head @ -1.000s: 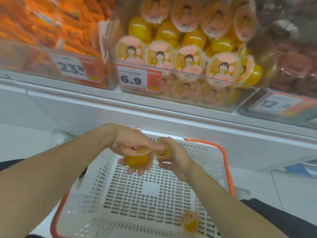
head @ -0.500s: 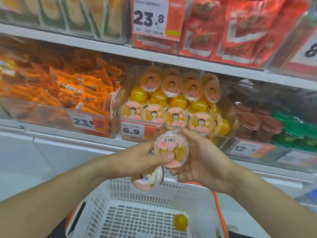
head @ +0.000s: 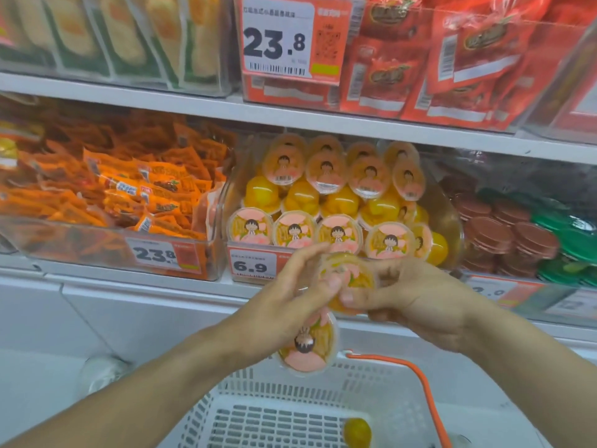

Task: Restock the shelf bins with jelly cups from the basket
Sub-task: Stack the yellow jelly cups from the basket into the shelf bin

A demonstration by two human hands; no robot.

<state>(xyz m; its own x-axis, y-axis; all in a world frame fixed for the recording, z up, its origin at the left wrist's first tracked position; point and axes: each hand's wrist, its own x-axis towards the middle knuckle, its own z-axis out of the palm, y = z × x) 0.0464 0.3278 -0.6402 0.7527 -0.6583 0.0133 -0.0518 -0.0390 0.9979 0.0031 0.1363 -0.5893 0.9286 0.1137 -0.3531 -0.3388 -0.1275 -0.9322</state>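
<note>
Item 1, your left hand: raised in front of the shelf edge, grip curled round a jelly cup whose cartoon lid faces you, held low under the palm; the thumb reaches across to a second cup

Item 2, your right hand: level with the left, grip closed on the second jelly cup, held between both hands just below the bin front; blur hides the finer finger positions

Item 3, jelly cup bin: clear, middle shelf, stacked high with yellow cups, a front row standing with lids outward; price tag 6.9 on its front, just left of your left hand

Item 4, basket: white slatted plastic with an orange handle, below your hands; one loose jelly cup lies on its floor near the right side

Item 5, neighbours: bin of orange snack packets to the left, brown and green lidded tubs to the right, red packets on the shelf above
</note>
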